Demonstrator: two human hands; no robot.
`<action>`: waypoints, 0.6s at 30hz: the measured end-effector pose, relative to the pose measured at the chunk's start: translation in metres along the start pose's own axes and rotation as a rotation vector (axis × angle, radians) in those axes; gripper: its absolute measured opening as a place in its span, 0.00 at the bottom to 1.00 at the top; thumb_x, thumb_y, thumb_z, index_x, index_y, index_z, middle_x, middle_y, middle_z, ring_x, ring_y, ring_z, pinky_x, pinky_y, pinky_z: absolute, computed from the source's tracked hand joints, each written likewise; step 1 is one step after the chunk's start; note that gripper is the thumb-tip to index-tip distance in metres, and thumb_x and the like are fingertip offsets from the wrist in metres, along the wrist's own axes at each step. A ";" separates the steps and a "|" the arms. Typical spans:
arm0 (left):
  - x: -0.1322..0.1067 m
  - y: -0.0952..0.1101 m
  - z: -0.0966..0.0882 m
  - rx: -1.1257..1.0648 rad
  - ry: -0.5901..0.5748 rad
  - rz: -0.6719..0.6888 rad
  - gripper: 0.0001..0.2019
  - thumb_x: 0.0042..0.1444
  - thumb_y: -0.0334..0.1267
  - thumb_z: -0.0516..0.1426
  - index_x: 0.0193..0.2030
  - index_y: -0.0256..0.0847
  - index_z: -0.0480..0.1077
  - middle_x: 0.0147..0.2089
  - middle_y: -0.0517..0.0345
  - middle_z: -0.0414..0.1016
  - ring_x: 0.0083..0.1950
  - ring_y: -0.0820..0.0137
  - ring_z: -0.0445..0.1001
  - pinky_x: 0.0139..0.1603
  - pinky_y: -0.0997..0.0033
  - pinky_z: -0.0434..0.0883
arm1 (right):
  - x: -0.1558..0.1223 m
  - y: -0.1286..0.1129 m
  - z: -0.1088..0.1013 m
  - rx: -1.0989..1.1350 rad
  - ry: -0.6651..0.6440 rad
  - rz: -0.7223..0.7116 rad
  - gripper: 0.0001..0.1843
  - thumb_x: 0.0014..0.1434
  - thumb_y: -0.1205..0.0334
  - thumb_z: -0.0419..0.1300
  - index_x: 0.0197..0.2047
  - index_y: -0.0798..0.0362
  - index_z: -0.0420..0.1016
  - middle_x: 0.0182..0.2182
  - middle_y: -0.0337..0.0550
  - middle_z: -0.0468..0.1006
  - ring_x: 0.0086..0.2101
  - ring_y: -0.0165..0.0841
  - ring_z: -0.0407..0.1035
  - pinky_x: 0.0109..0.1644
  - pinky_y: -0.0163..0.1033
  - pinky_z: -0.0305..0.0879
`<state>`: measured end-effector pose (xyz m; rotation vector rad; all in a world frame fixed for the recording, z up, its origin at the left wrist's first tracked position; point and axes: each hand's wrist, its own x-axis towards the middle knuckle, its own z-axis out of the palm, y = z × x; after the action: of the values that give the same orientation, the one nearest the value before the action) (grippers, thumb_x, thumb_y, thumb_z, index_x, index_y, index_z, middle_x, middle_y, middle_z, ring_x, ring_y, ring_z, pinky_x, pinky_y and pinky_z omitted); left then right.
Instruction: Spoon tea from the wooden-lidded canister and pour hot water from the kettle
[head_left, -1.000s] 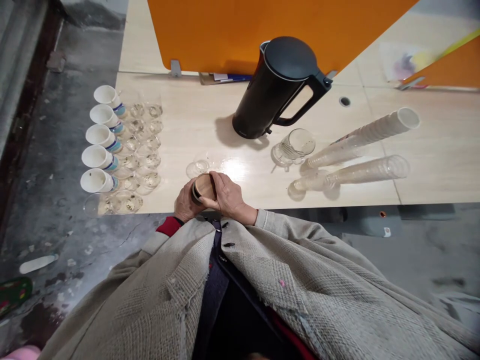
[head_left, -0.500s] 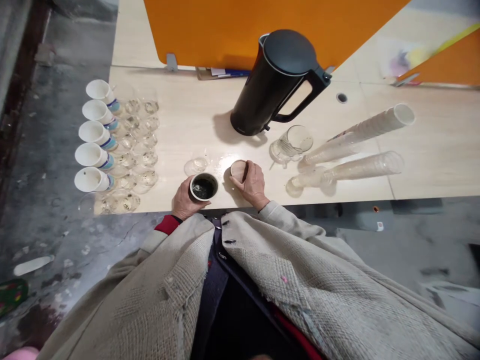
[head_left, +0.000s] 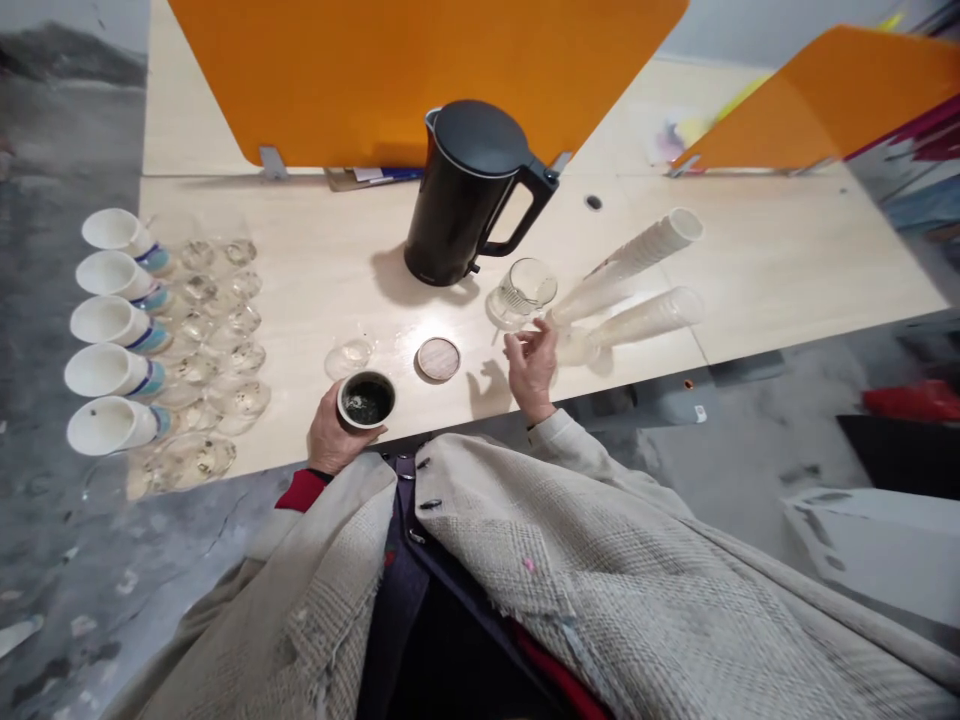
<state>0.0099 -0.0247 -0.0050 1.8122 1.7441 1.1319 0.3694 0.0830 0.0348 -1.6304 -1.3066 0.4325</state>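
My left hand (head_left: 330, 432) is wrapped round a small open jar (head_left: 366, 399) with dark contents, held at the near edge of the table (head_left: 765, 270). The jar's round wooden lid (head_left: 439, 358) lies flat on the table just right of it. My right hand (head_left: 531, 362) hovers right of the lid with its fingers loosely apart and nothing in them, close to a glass mug (head_left: 523, 290). A black electric kettle (head_left: 469, 192) stands behind the mug.
Several white paper cups (head_left: 112, 328) and clear plastic cups with dark bits (head_left: 225, 330) stand in rows on the left. Two long stacks of cups (head_left: 637, 285) lie on their sides at the right. An orange divider (head_left: 405, 70) backs the table. A single clear cup (head_left: 349, 355) stands near the jar.
My right hand lifted the lid off the jar, laid it on the table and moved away to the right, empty. The left hand kept hold of the jar. The view shifted right.
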 end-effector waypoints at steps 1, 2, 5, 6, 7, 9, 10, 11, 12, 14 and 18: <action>0.000 0.000 0.000 -0.002 0.005 0.003 0.54 0.39 0.53 0.80 0.71 0.44 0.63 0.65 0.43 0.79 0.65 0.49 0.81 0.66 0.52 0.80 | 0.011 0.002 -0.004 0.037 0.046 0.026 0.36 0.67 0.40 0.61 0.69 0.50 0.60 0.39 0.37 0.77 0.31 0.31 0.75 0.39 0.40 0.76; 0.000 0.000 0.000 -0.004 0.010 0.005 0.54 0.39 0.53 0.79 0.71 0.44 0.63 0.65 0.43 0.79 0.65 0.49 0.81 0.65 0.52 0.80 | 0.021 0.004 -0.006 0.059 0.076 0.046 0.37 0.66 0.42 0.62 0.70 0.51 0.59 0.37 0.35 0.76 0.30 0.31 0.74 0.38 0.39 0.76; -0.001 0.001 0.001 -0.006 0.016 -0.001 0.54 0.40 0.53 0.79 0.72 0.44 0.63 0.65 0.44 0.79 0.65 0.49 0.81 0.65 0.52 0.81 | 0.051 0.003 -0.005 0.049 0.073 0.090 0.32 0.66 0.47 0.62 0.66 0.53 0.65 0.34 0.35 0.75 0.29 0.31 0.74 0.37 0.39 0.75; -0.001 0.001 0.001 -0.003 0.013 -0.007 0.54 0.40 0.52 0.79 0.72 0.44 0.62 0.65 0.44 0.79 0.65 0.49 0.81 0.65 0.52 0.81 | 0.059 0.001 -0.003 0.031 0.060 0.103 0.27 0.67 0.48 0.62 0.63 0.54 0.69 0.34 0.36 0.76 0.28 0.31 0.74 0.37 0.39 0.75; -0.001 0.002 0.001 0.003 0.008 -0.013 0.54 0.39 0.52 0.80 0.72 0.45 0.62 0.65 0.44 0.79 0.66 0.49 0.81 0.65 0.51 0.80 | 0.066 -0.001 -0.001 0.012 0.048 0.110 0.22 0.68 0.49 0.60 0.58 0.54 0.73 0.34 0.38 0.77 0.28 0.31 0.74 0.37 0.40 0.75; -0.002 0.003 0.001 0.015 -0.006 -0.021 0.55 0.39 0.52 0.80 0.72 0.44 0.62 0.66 0.43 0.79 0.66 0.48 0.80 0.67 0.50 0.80 | 0.075 -0.006 0.003 -0.018 0.039 0.110 0.16 0.70 0.52 0.57 0.50 0.55 0.77 0.35 0.42 0.79 0.28 0.31 0.74 0.37 0.39 0.74; -0.002 0.003 0.001 0.020 -0.011 -0.023 0.55 0.39 0.52 0.80 0.72 0.44 0.62 0.66 0.42 0.78 0.67 0.48 0.80 0.67 0.50 0.79 | 0.078 -0.008 0.005 -0.032 0.046 0.100 0.15 0.71 0.53 0.56 0.47 0.55 0.78 0.35 0.42 0.80 0.28 0.30 0.74 0.37 0.39 0.73; -0.002 0.003 0.001 0.023 -0.012 -0.023 0.55 0.39 0.52 0.80 0.72 0.44 0.62 0.66 0.42 0.78 0.67 0.48 0.80 0.67 0.50 0.79 | 0.080 -0.011 0.005 -0.049 0.056 0.087 0.15 0.72 0.55 0.55 0.45 0.55 0.78 0.35 0.43 0.80 0.28 0.30 0.75 0.37 0.39 0.73; -0.003 0.004 0.001 0.024 -0.011 -0.021 0.55 0.39 0.52 0.80 0.72 0.43 0.62 0.66 0.42 0.78 0.67 0.48 0.80 0.67 0.50 0.79 | 0.080 -0.014 0.004 -0.069 0.069 0.072 0.14 0.72 0.56 0.54 0.44 0.55 0.78 0.35 0.43 0.80 0.29 0.30 0.75 0.38 0.39 0.74; -0.003 0.004 0.001 0.021 -0.010 -0.014 0.55 0.39 0.53 0.80 0.72 0.43 0.61 0.66 0.41 0.78 0.66 0.48 0.80 0.67 0.50 0.79 | 0.079 -0.021 -0.003 -0.109 0.111 0.038 0.14 0.72 0.58 0.54 0.44 0.55 0.79 0.35 0.43 0.80 0.30 0.31 0.77 0.40 0.40 0.75; -0.004 0.003 0.001 0.016 -0.039 -0.026 0.55 0.41 0.55 0.79 0.72 0.44 0.61 0.66 0.42 0.78 0.67 0.47 0.80 0.68 0.49 0.79 | 0.066 -0.047 -0.028 -0.076 0.274 -0.142 0.15 0.73 0.55 0.54 0.43 0.53 0.79 0.31 0.39 0.78 0.29 0.31 0.78 0.40 0.41 0.77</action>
<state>0.0127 -0.0283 -0.0043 1.8040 1.7544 1.0683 0.3888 0.1265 0.1058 -1.5833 -1.2320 0.0704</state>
